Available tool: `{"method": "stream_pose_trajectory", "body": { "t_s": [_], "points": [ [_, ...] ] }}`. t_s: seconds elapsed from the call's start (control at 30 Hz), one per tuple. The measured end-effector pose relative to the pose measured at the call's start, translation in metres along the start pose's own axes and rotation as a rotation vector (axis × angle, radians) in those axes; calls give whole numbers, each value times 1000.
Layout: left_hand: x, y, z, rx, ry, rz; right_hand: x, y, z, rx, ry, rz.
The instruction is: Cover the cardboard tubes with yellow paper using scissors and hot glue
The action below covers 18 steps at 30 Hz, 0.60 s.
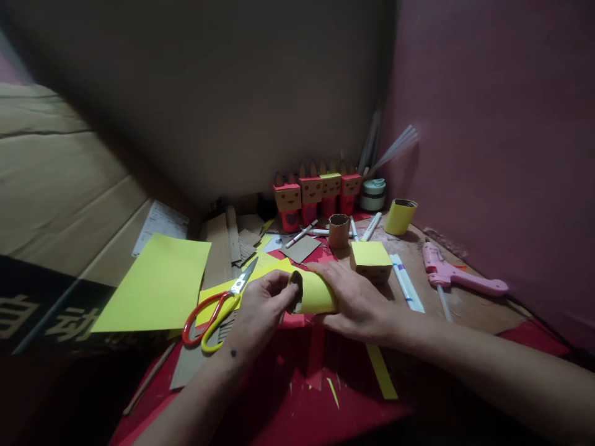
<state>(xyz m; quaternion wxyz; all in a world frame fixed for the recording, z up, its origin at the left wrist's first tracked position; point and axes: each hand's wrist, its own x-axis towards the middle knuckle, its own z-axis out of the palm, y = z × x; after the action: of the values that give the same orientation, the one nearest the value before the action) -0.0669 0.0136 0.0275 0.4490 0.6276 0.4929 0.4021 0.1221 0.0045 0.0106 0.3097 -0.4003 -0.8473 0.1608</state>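
Observation:
A cardboard tube wrapped in yellow paper (318,292) lies sideways between my hands, its dark open end facing left. My left hand (264,297) pinches the rim of that end, with the thumb at the opening. Around the other end my right hand (356,300) is wrapped, fingers over the top and thumb below. Scissors with one red and one yellow handle (223,310) lie left of my left hand, blades partly apart. Just beyond my right hand sits a small cardboard box with a yellow top (370,255).
Several cardboard figures with red bodies (290,201) stand at the back. A pink glue gun (458,275) lies right, near another yellow tube (400,217). A bare cardboard tube (339,232) stands mid-table. Yellow paper (158,285) lies left, beside a large carton (60,186).

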Motion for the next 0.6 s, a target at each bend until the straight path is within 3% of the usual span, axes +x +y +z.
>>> {"method": "stream_pose_trajectory", "body": {
  "t_s": [0.2, 0.33, 0.6],
  "points": [
    [-4, -3, 1, 60, 4, 68, -1, 2, 0, 78, -82, 32],
    [-5, -1, 1, 36, -31, 82, -1, 4, 1, 115, -65, -21],
    [-4, -1, -2, 72, -18, 80, -2, 5, 5, 278, -54, 59]
  ]
}}
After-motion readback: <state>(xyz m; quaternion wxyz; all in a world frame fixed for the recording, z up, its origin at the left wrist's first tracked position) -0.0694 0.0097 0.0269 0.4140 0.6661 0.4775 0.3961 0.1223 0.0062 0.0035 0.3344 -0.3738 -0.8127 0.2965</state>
